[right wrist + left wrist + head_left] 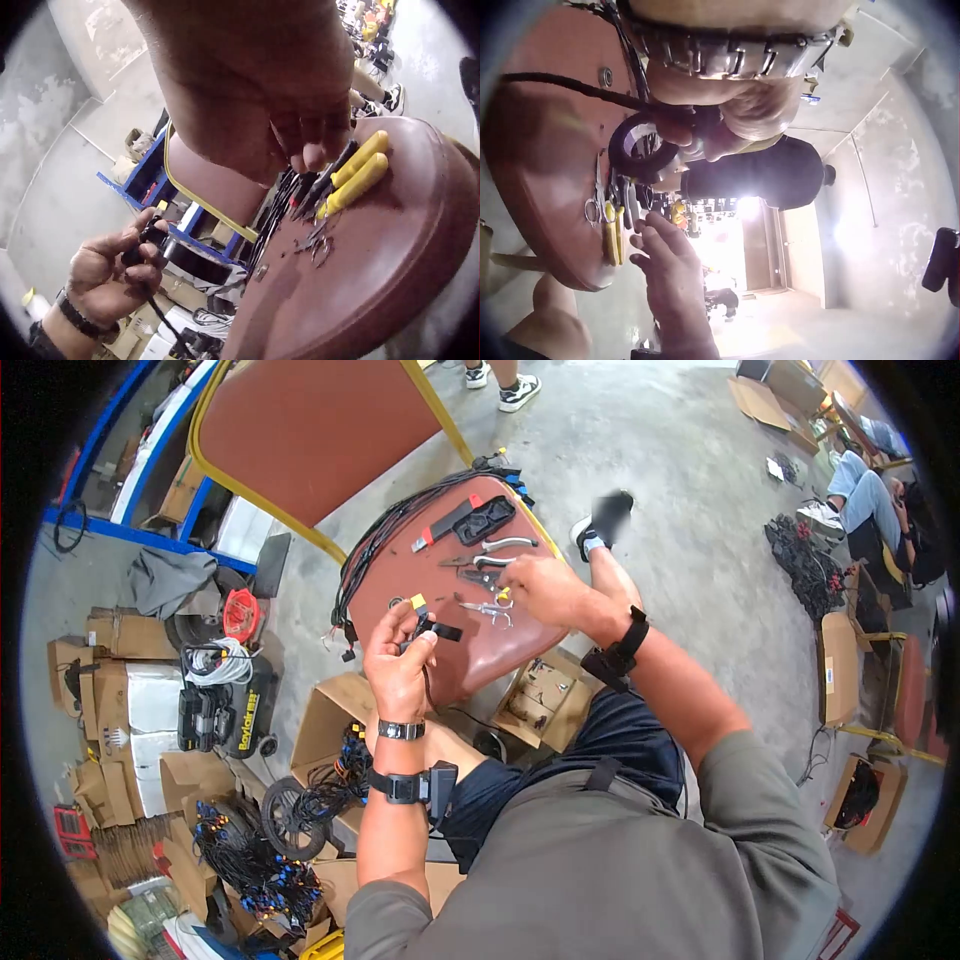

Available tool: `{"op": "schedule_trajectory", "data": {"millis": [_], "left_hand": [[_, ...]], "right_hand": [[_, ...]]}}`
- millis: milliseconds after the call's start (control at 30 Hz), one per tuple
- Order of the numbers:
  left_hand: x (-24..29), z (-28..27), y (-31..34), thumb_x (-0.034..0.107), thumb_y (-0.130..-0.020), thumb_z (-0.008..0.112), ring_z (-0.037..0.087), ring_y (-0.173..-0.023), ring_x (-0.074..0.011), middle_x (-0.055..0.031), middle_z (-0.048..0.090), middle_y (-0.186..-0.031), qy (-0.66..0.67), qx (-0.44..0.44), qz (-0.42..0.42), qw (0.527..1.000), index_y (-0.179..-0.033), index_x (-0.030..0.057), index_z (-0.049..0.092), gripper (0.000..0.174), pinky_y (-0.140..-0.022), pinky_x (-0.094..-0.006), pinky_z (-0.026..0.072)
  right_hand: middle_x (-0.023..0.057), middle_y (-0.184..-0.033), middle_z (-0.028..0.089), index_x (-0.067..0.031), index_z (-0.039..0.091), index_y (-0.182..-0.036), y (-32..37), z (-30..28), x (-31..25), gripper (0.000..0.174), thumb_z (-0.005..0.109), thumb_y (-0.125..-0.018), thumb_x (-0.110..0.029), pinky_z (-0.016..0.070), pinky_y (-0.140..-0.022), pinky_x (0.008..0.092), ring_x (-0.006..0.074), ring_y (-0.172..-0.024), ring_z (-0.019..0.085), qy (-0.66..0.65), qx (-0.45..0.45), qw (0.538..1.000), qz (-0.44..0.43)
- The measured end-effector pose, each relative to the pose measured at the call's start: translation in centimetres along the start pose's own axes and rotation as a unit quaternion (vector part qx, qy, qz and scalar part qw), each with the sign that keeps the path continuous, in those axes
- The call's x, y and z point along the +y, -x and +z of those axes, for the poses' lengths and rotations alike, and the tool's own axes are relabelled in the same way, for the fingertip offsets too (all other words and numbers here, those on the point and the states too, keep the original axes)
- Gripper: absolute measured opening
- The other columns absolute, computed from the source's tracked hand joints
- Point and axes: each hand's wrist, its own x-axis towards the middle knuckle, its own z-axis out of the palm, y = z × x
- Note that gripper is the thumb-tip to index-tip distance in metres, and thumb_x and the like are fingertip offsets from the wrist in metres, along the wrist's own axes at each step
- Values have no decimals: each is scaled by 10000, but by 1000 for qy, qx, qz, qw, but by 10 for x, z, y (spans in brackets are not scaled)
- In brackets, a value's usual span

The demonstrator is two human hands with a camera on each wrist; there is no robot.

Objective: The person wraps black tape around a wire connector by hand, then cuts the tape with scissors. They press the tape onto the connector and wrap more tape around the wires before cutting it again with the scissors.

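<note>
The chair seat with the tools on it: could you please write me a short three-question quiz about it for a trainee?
1. True or false: the left hand grips a black cable.
2. Pick one. The tools under the right hand lie on: A) the brown chair seat; B) a cardboard box; C) the concrete floor.
3. Fill in the gap: the pliers nearest the right hand's fingers have ____ handles.

Key: 1 true; 2 A; 3 yellow.
</note>
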Motion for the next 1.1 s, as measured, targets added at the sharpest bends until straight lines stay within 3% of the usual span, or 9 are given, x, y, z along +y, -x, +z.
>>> {"op": "schedule_trajectory", "data": {"millis": [33,167,400,433,567,667,800,1000,1100], "left_hand": [[-5,-3,-6,-94,-838,645,623,-733,-117,-175,699,-1135,-6,-1,-1,1000,-1367,-55,520,545,-561,-229,498],[-13,-11,-21,-73,-855,638,633,-741,-116,-162,703,-1124,-19,-32,-46,998,-1374,-50,514,535,-565,-228,501],[-11,-20,-27,-48,-871,610,651,-755,-137,-166,700,-1154,-25,-64,-93,993,-1389,-55,500,530,-594,-234,510],[-12,-22,-29,-48,-869,609,652,-758,-139,-167,699,-1156,-31,-70,-97,992,-1392,-56,497,535,-595,-235,511],[-16,-30,-31,-45,-865,609,656,-764,-146,-172,696,-1171,-43,-82,-105,990,-1401,-56,492,548,-605,-234,514],[-15,-35,-32,-44,-867,613,666,-803,-148,-171,692,-1183,-40,-87,-107,990,-1397,-47,507,541,-619,-235,522],[-20,-40,-35,-41,-874,616,669,-866,-144,-156,692,-1189,-89,-92,-70,989,-1382,-35,535,515,-637,-238,533],[-15,-37,-33,-46,-879,616,678,-905,-148,-126,688,-1185,-115,-89,-75,987,-1361,-24,565,486,-638,-243,545],[-18,-40,-34,-50,-880,616,675,-883,-145,-117,680,-1186,-128,-97,-76,984,-1343,-14,586,465,-632,-247,547]], "right_hand": [[171,-970,705,-33,710,-901,-4,8,5,187,647,-816,-188,552,-795,477,393,-895,688,31,-1,999,-43],[179,-919,713,-31,690,-947,-6,26,-12,181,639,-831,-160,582,-691,445,320,-842,732,185,-92,975,-76],[180,-892,736,-29,711,-953,-17,40,-25,172,618,-828,-100,586,-663,409,298,-830,745,270,-137,951,-67],[196,-883,738,-24,726,-912,-18,39,-22,166,634,-800,-105,589,-683,422,318,-835,742,260,-164,950,-55],[211,-927,686,-11,659,-1011,-18,21,-7,248,627,-787,-112,531,-789,512,431,-902,664,108,-159,981,-16],[220,-894,675,-24,621,-1035,-13,10,-9,246,623,-805,-112,503,-780,525,441,-907,650,36,-131,991,19],[205,-884,699,-41,637,-1049,-14,2,-12,277,651,-790,-136,517,-781,510,424,-890,671,-52,-154,986,-30],[158,-818,666,-28,622,-965,-30,-7,-24,272,709,-750,-169,489,-723,483,388,-827,661,-51,-168,981,-87],[166,-921,721,-57,683,-1049,-41,-14,-31,382,738,-703,-209,532,-777,473,382,-899,690,-34,-210,974,-72]]}}
